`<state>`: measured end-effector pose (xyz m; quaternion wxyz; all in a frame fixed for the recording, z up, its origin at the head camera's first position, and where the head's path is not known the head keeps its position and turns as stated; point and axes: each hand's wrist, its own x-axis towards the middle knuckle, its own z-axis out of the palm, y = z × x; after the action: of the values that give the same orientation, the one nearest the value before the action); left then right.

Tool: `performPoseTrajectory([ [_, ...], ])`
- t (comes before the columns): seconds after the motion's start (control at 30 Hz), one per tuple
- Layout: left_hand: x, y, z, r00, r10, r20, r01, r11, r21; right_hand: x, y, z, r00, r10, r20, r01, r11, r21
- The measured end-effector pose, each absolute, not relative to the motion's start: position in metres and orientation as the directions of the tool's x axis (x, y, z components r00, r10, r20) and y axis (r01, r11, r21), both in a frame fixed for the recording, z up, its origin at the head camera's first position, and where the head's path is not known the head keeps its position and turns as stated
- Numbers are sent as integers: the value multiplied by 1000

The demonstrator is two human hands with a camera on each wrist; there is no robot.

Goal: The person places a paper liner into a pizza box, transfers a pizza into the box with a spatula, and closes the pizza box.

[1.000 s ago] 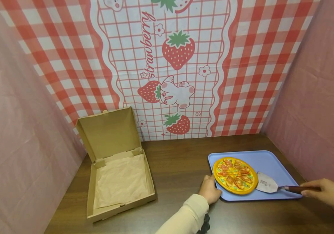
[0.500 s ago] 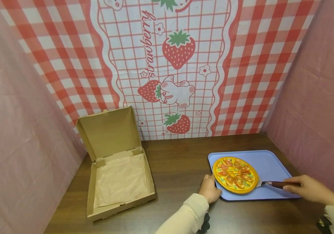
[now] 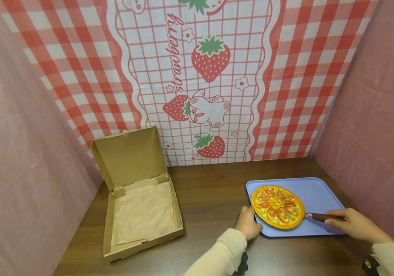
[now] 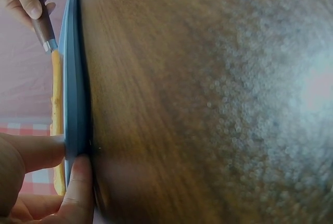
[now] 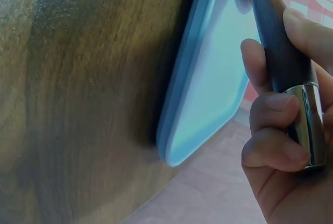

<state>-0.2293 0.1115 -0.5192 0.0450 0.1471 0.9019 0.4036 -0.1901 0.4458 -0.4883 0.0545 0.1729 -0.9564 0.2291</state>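
A round toy pizza (image 3: 277,207) with a yellow crust lies on the left part of a blue tray (image 3: 324,193). My left hand (image 3: 248,224) pinches the tray's near left edge; the left wrist view shows the thumb (image 4: 44,151) over the rim and a finger against its outer side. With curled fingers, my right hand (image 3: 360,224) grips the dark wooden handle (image 5: 281,41) of a pizza server (image 3: 321,217). The pizza hides the server's metal blade, which reaches under its right edge.
An uncovered cardboard pizza box (image 3: 131,157) stands at the left, lid raised and leaning back, with brown paper (image 3: 145,212) inside. Behind the wooden table (image 3: 210,191) hangs a checked strawberry cloth (image 3: 210,96); pink drapes (image 3: 366,126) flank both sides.
My right hand has moved left, sliding the pizza server's blade under the pizza until it is out of sight. My left hand stays at the tray's edge; the pizza has hardly moved.
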Motion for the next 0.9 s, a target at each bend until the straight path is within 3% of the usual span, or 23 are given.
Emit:
performPoseTrajectory([
  [0.2, -231, 112, -523, -953, 300, 39, 230, 632, 740, -189, 442, -489, -945, -273, 178, -324, 846, -423],
  [0.37, -231, 112, -523, -953, 299, 44, 234, 637, 735, -190, 437, -485, -970, -226, 86, -241, 874, -423],
  [0.7, -229, 111, -519, -955, 290, 59, 241, 647, 724, -191, 432, -481, -980, -200, 19, -191, 894, -404],
  [0.9, -229, 111, -520, -955, 290, 53, 235, 640, 732, -187, 432, -483, -979, -198, 45, -199, 896, -397],
])
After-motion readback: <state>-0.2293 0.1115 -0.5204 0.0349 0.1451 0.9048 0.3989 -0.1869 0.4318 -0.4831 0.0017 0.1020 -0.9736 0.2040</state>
